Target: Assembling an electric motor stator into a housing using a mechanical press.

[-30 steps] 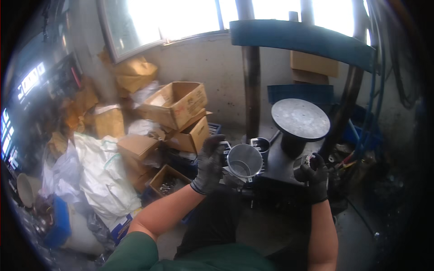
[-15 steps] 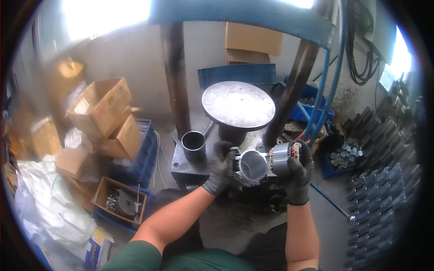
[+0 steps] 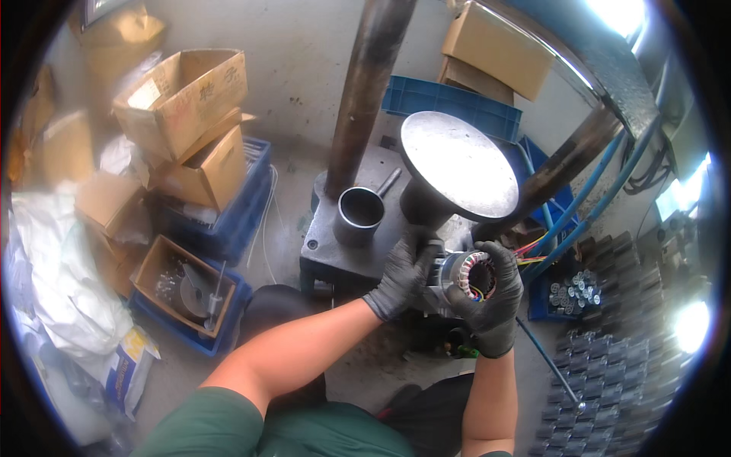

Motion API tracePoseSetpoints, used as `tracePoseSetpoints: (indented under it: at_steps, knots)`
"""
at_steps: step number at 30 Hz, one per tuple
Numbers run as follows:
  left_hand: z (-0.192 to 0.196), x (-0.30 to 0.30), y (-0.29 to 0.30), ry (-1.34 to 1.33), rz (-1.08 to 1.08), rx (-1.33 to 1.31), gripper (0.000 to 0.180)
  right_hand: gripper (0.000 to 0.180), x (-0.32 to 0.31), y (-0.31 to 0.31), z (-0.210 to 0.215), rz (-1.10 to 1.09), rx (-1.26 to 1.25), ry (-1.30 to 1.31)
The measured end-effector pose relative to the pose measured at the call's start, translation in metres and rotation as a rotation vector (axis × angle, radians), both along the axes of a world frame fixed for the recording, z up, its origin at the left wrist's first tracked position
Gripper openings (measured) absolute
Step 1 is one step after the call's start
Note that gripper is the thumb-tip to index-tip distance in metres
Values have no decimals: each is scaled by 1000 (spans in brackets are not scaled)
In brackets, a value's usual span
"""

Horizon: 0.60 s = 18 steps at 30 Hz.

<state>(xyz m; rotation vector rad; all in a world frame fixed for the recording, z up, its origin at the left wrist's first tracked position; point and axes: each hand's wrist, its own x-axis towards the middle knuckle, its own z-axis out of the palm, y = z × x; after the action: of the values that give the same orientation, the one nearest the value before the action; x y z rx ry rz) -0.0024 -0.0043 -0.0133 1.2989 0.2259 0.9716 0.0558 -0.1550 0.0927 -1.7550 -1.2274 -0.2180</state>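
Note:
Both my hands wear dark gloves. My left hand (image 3: 399, 279) is closed round the side of a silvery motor housing (image 3: 435, 295), which is partly hidden by the hand and by the part in front of it. A motor stator (image 3: 456, 271) sits at the housing's mouth, lined up with it; how deep it reaches inside I cannot tell. Its ring of laced copper windings and coloured wires faces right. My right hand (image 3: 498, 305) grips the stator's winding end, thumb below and fingers above. Behind them stands a press with a round metal plate (image 3: 461, 164).
A steel tube (image 3: 360, 217) stands upright on the press base (image 3: 320, 238). Thick posts (image 3: 364, 99) rise beside the plate. Cardboard boxes (image 3: 183, 107) and blue crates (image 3: 228, 244) are stacked at left. Metal parts (image 3: 601, 381) cover the right side, near a blue-handled rod (image 3: 550, 365).
My right hand has brought the stator against the housing's mouth, turning its winding end into sight. The housing's bore is now covered. The whole view has tilted and shifted.

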Motion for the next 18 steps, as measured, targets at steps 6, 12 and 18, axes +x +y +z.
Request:
tracePoseSetpoints:
  at_steps: [6,12,18]
  knots:
    - [2,-2,-2,-8,-8,22,12,64,3,-1,-5,-15,-14,437]
    - [3,0,-7,18,71,22,13,65,5,6,-14,-100,-83,228]
    - [2,-3,-6,49,49,-30,15,93,23,-6,-12,35,-226,69]
